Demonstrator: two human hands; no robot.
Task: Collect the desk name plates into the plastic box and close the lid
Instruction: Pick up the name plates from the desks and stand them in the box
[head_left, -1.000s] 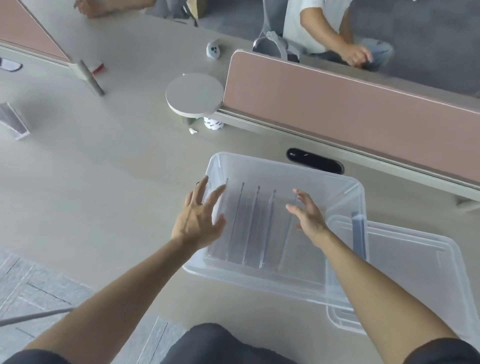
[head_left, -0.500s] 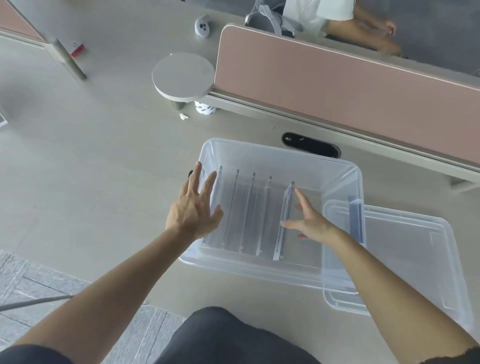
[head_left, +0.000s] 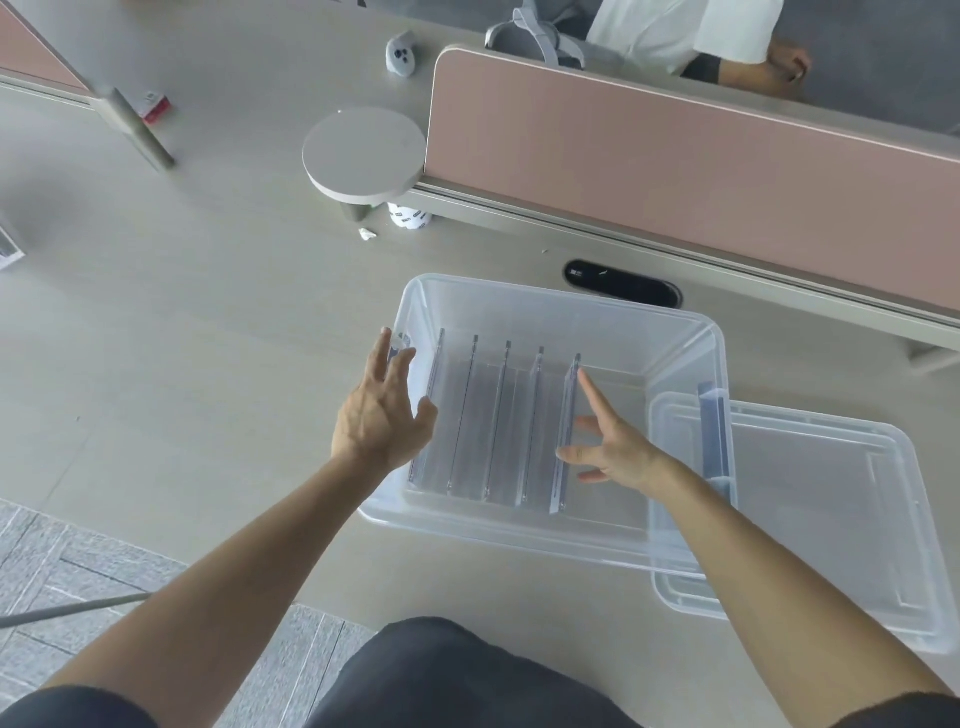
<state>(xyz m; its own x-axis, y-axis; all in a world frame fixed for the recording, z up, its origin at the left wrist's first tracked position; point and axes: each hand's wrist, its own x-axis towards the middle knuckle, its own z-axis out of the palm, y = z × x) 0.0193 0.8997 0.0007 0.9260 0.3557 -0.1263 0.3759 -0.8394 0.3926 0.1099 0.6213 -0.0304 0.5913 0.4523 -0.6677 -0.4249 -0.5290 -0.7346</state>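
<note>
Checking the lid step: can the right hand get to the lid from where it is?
Probably yes. The right hand is open inside the box, holding nothing, and the lid lies just to its right, top bare. Only the box wall stands between them.

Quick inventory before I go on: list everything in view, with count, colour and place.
plastic box: one, clear, open, desk centre
name plates: five, clear, upright in the box
lid: one, clear, on the desk right of the box
round shelf: one, white, by the divider's end
divider: one, pink, behind the box
cable port: one, black, behind the box
left hand: open, at the box's left rim
right hand: open, touching the rightmost plate
</note>
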